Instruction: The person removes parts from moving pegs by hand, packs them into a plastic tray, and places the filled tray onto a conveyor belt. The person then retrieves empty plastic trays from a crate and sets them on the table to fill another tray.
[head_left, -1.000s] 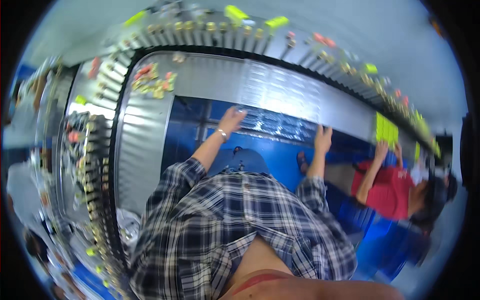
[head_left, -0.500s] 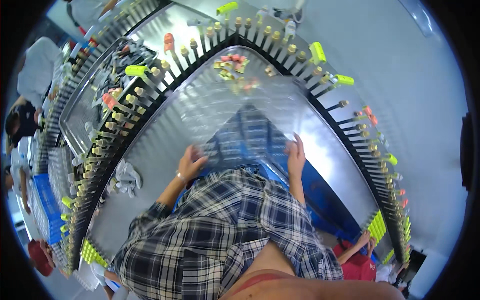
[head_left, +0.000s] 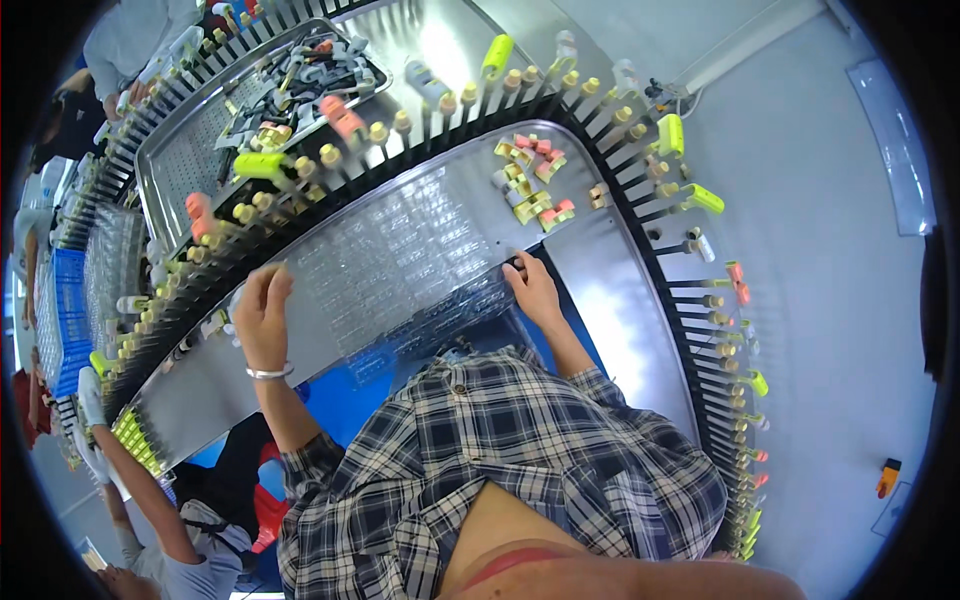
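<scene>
At the far left, beyond the metal table (head_left: 610, 330), a co-worker's gloved hand (head_left: 88, 385) reaches toward the row of pegs (head_left: 160, 320) along the table's edge. On the table lies a clear plastic tray (head_left: 400, 265), ribbed with small pockets. The left hand (head_left: 262, 312) grips the tray's left edge, fingers curled over it, a silver bracelet (head_left: 268, 373) at the wrist. The right hand (head_left: 532, 288) holds the tray's right edge, fingers closed on the rim. Past the tray, toward the table's far corner, sits a small heap of pink and yellow caps (head_left: 532, 182).
</scene>
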